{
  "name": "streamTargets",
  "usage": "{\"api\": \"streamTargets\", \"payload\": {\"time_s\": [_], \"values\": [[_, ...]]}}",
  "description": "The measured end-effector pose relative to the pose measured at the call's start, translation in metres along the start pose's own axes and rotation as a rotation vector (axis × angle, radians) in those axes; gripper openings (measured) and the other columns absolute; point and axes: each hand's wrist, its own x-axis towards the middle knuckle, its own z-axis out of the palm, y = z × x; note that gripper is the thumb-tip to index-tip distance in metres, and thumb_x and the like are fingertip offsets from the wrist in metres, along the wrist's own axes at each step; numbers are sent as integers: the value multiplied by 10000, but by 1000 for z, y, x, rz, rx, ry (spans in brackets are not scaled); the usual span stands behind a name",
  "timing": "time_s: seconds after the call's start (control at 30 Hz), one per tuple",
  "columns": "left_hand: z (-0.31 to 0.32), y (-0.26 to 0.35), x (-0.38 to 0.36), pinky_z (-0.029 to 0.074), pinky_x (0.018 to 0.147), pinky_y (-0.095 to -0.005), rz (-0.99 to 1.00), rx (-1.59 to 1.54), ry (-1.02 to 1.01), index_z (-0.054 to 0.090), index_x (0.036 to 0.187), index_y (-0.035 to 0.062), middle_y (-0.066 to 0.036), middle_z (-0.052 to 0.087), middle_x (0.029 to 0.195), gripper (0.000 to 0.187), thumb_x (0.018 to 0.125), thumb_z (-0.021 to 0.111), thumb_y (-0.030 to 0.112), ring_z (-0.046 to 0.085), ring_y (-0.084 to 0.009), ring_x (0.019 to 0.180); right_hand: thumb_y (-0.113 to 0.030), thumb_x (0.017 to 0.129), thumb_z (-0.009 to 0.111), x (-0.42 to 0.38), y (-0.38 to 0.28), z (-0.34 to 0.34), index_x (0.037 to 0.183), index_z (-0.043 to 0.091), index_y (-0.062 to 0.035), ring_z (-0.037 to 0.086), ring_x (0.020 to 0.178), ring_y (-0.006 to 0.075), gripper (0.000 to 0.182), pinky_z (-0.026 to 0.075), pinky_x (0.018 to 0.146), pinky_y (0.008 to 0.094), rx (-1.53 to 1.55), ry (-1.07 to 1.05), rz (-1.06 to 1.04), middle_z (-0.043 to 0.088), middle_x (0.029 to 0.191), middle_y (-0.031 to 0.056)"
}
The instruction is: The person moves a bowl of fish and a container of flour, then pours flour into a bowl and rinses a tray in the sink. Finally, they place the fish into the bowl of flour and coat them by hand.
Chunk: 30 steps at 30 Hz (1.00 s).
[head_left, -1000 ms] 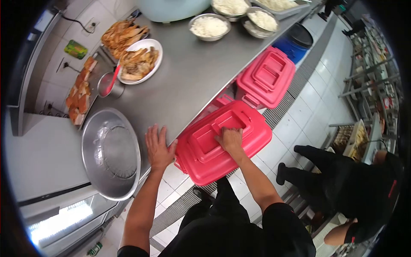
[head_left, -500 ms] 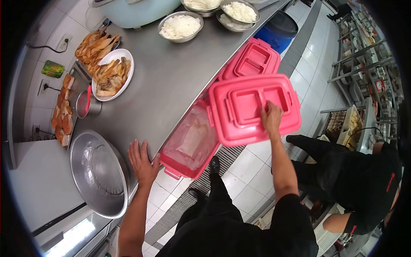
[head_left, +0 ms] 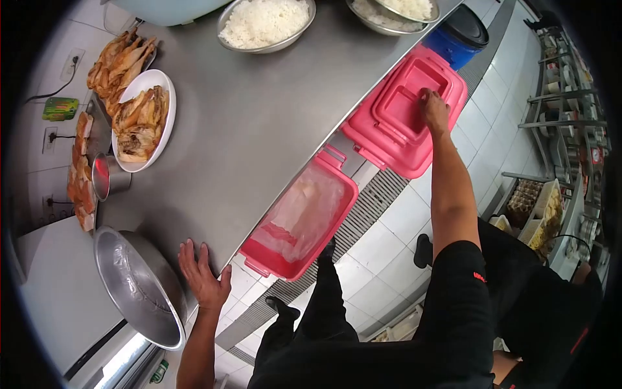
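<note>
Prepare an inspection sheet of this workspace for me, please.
Surface: grey metal counter, bearing a white oval plate of cooked poultry and round metal bowls of white rice.
Job's things: rectangular red plastic bin, lidless, lined with clear plastic; rectangular red plastic lid beyond it.
Clutter: round silver metal basin, small round metal pot.
Hands: left hand spread at the counter's edge; right hand curled at the lid, grip unclear.
Cables: black cords at white wall sockets.
Surroundings: blue barrel, white tiled floor, another person in black.
</note>
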Motion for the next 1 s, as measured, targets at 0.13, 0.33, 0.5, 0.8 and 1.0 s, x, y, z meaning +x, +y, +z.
{"api": "streamTargets", "payload": {"time_s": [0.13,0.33,0.5,0.8,1.0], "values": [[2,1,2,217,1091,-575,11,11,18,406,1331,-4,-249,307,1453,623,896,551,417,275,-458,1344,-201,862,565,20,23,32,1124,609,-144,607,1011,373,272,472,899,461,104,-32,-23,619,1096,191],[2,0,1,223,1088,-577,14,16,32,397,1348,10,-249,314,1451,637,896,549,433,282,-464,1338,-188,852,574,12,19,30,1173,597,-80,586,1031,381,339,483,880,454,106,216,-234,599,1130,196],[3,-2,0,237,1083,-573,8,-19,42,401,1358,34,-245,321,1448,628,890,569,417,300,-464,1322,-197,871,574,-11,-13,-8,1110,636,-72,595,990,350,277,484,834,442,193,291,-113,610,1106,176],[1,-3,-1,246,1087,-560,-21,-19,46,417,1353,48,-229,330,1443,643,836,648,352,306,-452,1324,-215,879,590,-236,-126,57,865,680,-58,648,736,342,181,497,648,414,693,-195,-66,651,765,186],[-3,-3,-5,277,1066,-587,-79,-91,90,516,1288,70,-201,378,1405,597,781,715,317,345,-437,1302,-89,732,613,-354,-171,60,861,665,-78,618,813,322,140,517,708,422,572,-402,-576,647,864,113]]}}
